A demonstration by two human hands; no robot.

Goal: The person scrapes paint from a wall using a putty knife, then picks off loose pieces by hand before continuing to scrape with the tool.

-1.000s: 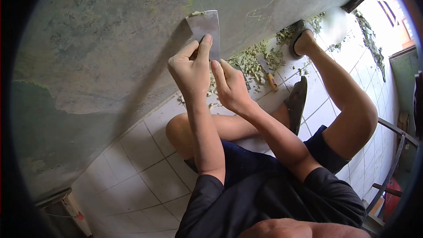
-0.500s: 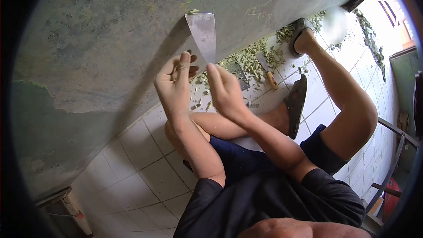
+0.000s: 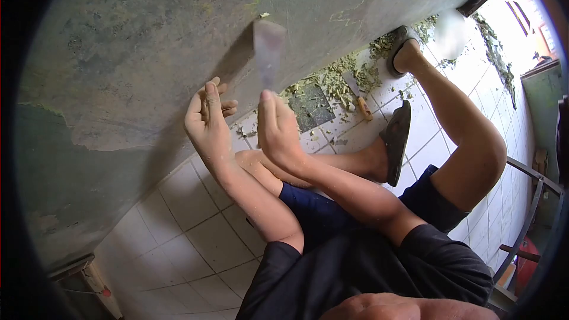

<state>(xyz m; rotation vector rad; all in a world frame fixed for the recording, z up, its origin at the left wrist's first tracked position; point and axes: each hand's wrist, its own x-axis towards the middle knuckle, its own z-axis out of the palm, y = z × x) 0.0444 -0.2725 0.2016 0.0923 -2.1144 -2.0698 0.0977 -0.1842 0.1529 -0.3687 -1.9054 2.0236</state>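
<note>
My right hand is closed around the handle of a wide-bladed scraper, its blade blurred and pointing up toward the wall. The handle is hidden inside my fist. By the blade's top corner a small pale paint flake shows at the wall. To the left, my left hand is raised close to the wall with fingers slightly curled and apart, holding nothing. Patchy grey-green paint with ragged edges covers the wall.
On the white tiled floor lie many green paint flakes, a smaller scraper with a wooden handle and a dark flat sheet. My sandalled feet rest beside them. A metal frame stands at the right.
Both hands have moved left and slightly down, and the scraper has shifted left with my right hand. My left hand is now farther from the blade. More of the dark sheet shows.
</note>
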